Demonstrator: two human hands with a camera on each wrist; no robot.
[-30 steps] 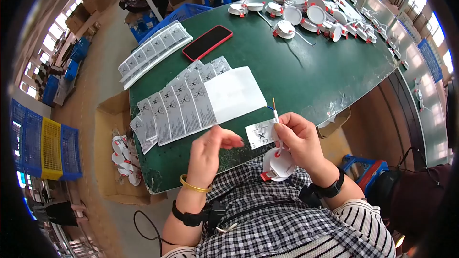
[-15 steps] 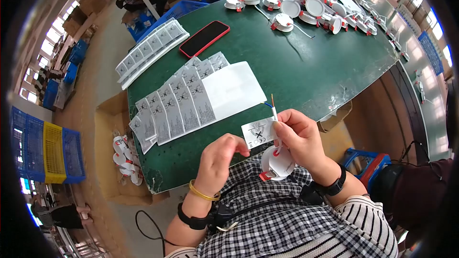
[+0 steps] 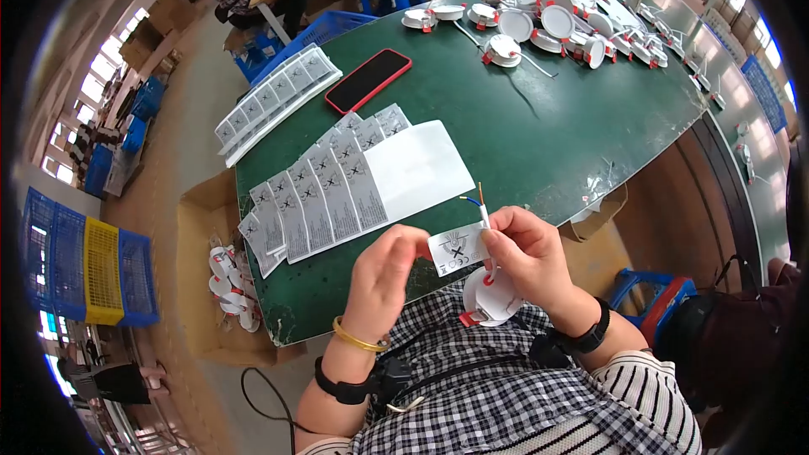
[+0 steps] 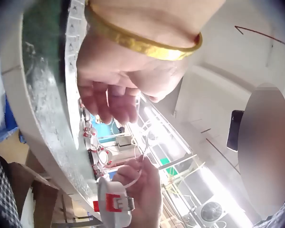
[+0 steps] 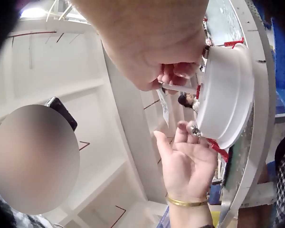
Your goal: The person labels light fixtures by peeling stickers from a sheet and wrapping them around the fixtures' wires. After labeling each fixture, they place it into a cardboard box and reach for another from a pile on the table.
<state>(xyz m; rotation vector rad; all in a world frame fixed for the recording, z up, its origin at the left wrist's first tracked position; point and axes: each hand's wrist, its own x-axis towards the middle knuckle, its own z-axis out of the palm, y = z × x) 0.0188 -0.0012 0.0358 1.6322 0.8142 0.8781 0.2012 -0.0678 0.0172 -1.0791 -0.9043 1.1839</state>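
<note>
In the head view the right hand (image 3: 533, 254) pinches a white cable together with the edge of a printed silver label (image 3: 459, 250). Bare wire ends stick up above the fingers, and a round white lamp (image 3: 492, 297) with red clips hangs below. The left hand (image 3: 381, 280) is beside the label's left edge, its fingers loosely bent; whether a fingertip touches the label is unclear. In the right wrist view the left palm (image 5: 190, 164) faces up near the lamp (image 5: 228, 95), with nothing gripped. The left wrist view shows the lamp (image 4: 115, 204) under the right hand (image 4: 147, 192).
Overlapping label sheets (image 3: 329, 190) and a blank white sheet (image 3: 421, 170) lie on the green table (image 3: 590, 135). Behind them are another label stack (image 3: 278, 99) and a red-edged phone (image 3: 368, 81). Many lamps (image 3: 558, 22) cover the far side. A cardboard box (image 3: 198, 286) holds lamps at left.
The left hand has moved right, up to the label's left edge. The right hand keeps its pinch on the cable and label. The view has shifted slightly.
</note>
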